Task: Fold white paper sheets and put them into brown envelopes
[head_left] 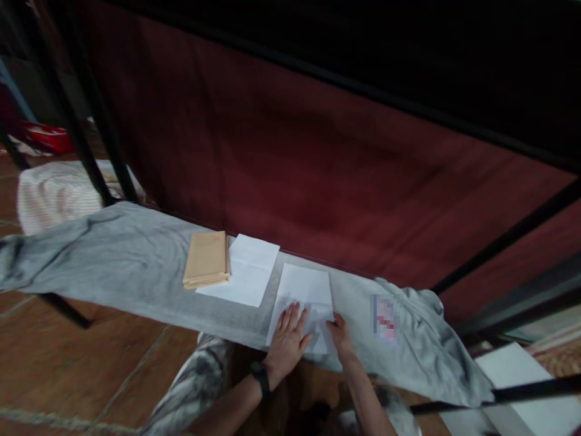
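Probably light, crease-prone white sheet (305,283)

Left hand (287,340) lies flat on it, spread; right hand (340,336) at its right edge, cannot tell if pinching. Hold by edges. Beneath, grey cloth (140,266); farther left, second sheet (250,274), tan paper stack (205,257).

Two hands (287,346), two sheets (305,284), one tan stack (206,257)
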